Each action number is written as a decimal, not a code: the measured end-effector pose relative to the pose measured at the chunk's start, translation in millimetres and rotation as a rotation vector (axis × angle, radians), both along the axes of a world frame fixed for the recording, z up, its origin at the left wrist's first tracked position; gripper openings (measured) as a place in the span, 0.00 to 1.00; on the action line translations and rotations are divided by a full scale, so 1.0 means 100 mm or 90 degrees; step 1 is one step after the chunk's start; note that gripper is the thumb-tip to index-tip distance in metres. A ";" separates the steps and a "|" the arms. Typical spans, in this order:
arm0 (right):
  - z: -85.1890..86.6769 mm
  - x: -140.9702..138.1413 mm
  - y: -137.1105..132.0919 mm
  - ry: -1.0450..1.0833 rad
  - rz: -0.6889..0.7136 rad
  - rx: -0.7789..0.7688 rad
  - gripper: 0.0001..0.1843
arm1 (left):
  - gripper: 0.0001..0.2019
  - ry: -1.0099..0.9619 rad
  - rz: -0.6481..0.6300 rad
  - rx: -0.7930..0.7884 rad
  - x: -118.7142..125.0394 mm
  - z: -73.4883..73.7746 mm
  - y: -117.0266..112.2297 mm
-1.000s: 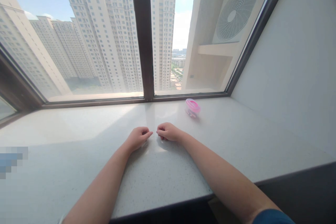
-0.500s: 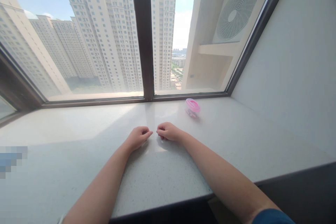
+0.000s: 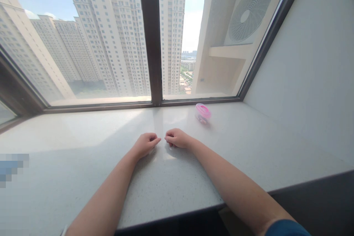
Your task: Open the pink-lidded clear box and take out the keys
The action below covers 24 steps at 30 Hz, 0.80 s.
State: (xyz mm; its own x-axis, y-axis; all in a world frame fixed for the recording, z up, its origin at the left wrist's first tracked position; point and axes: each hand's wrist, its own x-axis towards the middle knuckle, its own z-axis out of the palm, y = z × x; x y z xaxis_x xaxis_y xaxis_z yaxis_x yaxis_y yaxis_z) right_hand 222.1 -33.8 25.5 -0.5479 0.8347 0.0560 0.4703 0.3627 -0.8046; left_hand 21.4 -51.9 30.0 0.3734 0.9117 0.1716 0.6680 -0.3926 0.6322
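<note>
My left hand [image 3: 146, 143] rests on the pale speckled windowsill [image 3: 166, 184], its fingers curled in and the thumb pointing right. Just across a small gap lies my right hand [image 3: 177, 138], also loosely closed, its thumb side turned to the left. Nothing shows in either hand, though the palms are hidden. Beyond my right hand, near the window, sits a small clear container with a pink lid [image 3: 203, 111]. The lid is tilted toward me, and what is inside is too blurred to name. Neither hand touches it.
A dark window frame [image 3: 156, 62] runs along the back of the sill, with tall buildings outside. On the right stands a white wall [image 3: 304, 73]. The sill's dark front edge [image 3: 199, 212] crosses under my right forearm. A pixelated blue patch is at far left.
</note>
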 end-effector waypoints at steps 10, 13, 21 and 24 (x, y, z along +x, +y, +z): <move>0.00 0.00 0.00 0.003 -0.001 -0.003 0.10 | 0.19 0.001 -0.001 -0.001 0.00 -0.02 0.01; -0.01 0.00 0.00 0.006 -0.002 -0.002 0.10 | 0.19 0.000 -0.001 -0.002 -0.01 -0.03 0.02; -0.05 0.00 0.00 0.063 -0.017 0.024 0.10 | 0.19 -0.001 0.000 -0.005 0.00 -0.01 0.01; -0.05 0.03 0.02 0.084 -0.052 0.099 0.10 | 0.19 -0.005 -0.004 -0.005 0.00 -0.01 0.00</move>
State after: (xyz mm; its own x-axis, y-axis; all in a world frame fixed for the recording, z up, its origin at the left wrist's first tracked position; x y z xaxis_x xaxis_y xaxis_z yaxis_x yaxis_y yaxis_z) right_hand 224.9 -31.8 20.6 -0.4582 0.8516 0.2547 0.3980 0.4527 -0.7979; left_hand 21.3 -51.8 29.4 0.3778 0.9107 0.1673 0.6602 -0.3916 0.6409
